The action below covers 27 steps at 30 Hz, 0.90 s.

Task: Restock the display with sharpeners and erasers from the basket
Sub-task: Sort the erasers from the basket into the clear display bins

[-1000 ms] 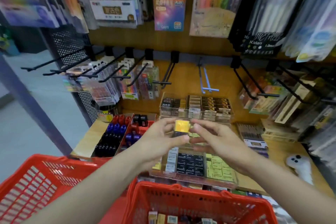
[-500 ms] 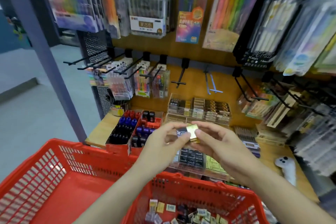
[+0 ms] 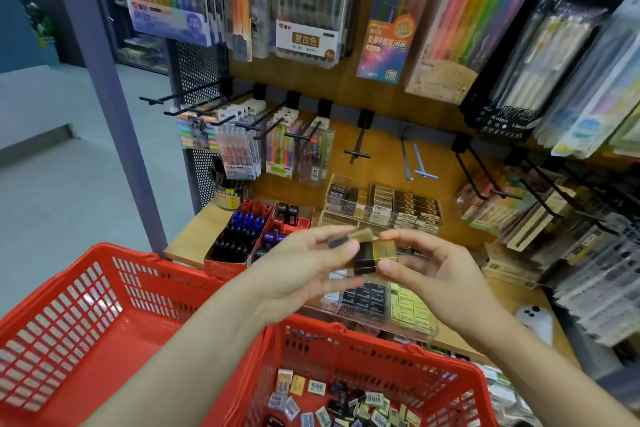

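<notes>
At the centre of the frame, a small stack of gold-and-black erasers [image 3: 372, 255] is being pinched between the curled fingers [image 3: 341, 248] of the left hand [image 3: 301, 274] and the fingers [image 3: 388, 265] of the right hand [image 3: 446, 279], above the clear display trays [image 3: 381, 305] on the wooden shelf [image 3: 194, 236]. More erasers and sharpeners are being held loose in the red basket [image 3: 346, 333] at the bottom centre, beside a second red basket [image 3: 79, 315] at lower left. The near trays are being partly hidden by both hands.

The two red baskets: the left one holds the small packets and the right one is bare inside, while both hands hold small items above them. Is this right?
Not quite. The head view shows them swapped: the right basket holds the small packets, and the left basket is bare inside. The left hand and right hand do hold small items.
</notes>
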### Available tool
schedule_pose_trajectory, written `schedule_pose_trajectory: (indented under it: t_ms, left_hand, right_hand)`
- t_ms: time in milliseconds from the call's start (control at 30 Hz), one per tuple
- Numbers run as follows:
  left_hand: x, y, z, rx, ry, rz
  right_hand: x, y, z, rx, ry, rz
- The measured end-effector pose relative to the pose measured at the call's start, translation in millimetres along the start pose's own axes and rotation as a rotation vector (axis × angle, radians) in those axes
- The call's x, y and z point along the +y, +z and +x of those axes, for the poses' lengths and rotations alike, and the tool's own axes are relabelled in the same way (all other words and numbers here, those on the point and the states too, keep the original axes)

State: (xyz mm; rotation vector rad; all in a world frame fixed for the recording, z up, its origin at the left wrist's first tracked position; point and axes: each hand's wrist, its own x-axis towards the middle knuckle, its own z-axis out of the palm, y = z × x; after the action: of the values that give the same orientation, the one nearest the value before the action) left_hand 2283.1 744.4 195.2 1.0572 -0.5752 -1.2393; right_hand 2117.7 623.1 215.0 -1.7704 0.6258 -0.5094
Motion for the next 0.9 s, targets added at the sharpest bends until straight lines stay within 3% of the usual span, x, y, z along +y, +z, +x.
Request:
schedule_pose_trajectory:
  t_ms: [133, 300, 500, 667, 900]
  left_hand:
    - [3.9, -16.7, 2.0, 0.132, 0.091, 0.014]
    - [-3.7, -7.9, 0.3, 0.061, 0.207, 0.331]
    - [-11.4, 0.1, 13.7, 0.128, 0.345, 0.524]
    - [-13.2, -9.4, 40.7, 0.137, 0.255, 0.521]
    - [-12.7, -65.5, 144.8, 0.462, 0.130, 0.494]
  right_hand:
    - [2.8, -2.5, -2.1, 0.039, -0.003, 0.000]
    - [2.4, 0.7, 2.1, 0.040, -0.021, -0.006]
    - [8.2, 10.2, 12.5, 0.066, -0.049, -0.020]
    - [21.5, -1.0, 33.2, 0.018, 0.042, -0.180]
    - [77.1, -38.2, 127.3, 0.194, 0.296, -0.395]
